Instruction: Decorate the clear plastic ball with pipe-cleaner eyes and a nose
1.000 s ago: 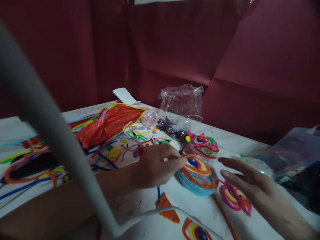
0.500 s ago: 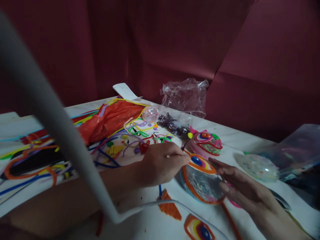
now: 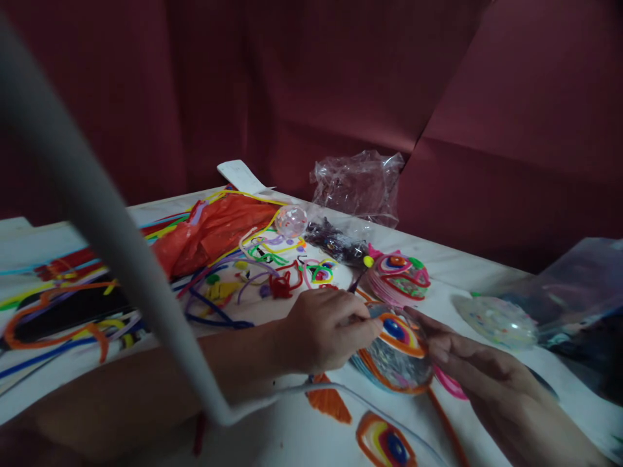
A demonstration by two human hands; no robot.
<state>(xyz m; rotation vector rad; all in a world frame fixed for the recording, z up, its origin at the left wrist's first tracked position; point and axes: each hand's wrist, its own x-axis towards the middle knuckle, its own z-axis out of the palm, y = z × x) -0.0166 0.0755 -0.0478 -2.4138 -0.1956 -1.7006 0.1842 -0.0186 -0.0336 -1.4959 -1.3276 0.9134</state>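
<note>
My left hand (image 3: 328,327) is closed, its thumb and finger at the left end of an eye-shaped piece (image 3: 400,331) with orange rim and blue centre. That piece lies over a clear round disc (image 3: 396,370) edged with orange and light blue strips. On the disc's right side, my right hand (image 3: 479,373) is open, fingers stretched and fingertips near its edge. A similar eye piece (image 3: 387,442) rests on the table below, next to an orange triangular piece (image 3: 329,399). Behind the disc sits a pink decorated round piece (image 3: 398,277).
A grey stand arm (image 3: 146,272) crosses the left foreground. Fuzzy coloured strips and a red bag (image 3: 214,227) lie at left. Farther back are a clear ball (image 3: 291,222) and clear plastic wrap (image 3: 357,188). At right is a speckled clear dome (image 3: 499,321) beside a plastic bag (image 3: 584,288).
My left hand and the eye piece have moved slightly right and down over the disc. My right hand has shifted a little, staying by the disc's right side.
</note>
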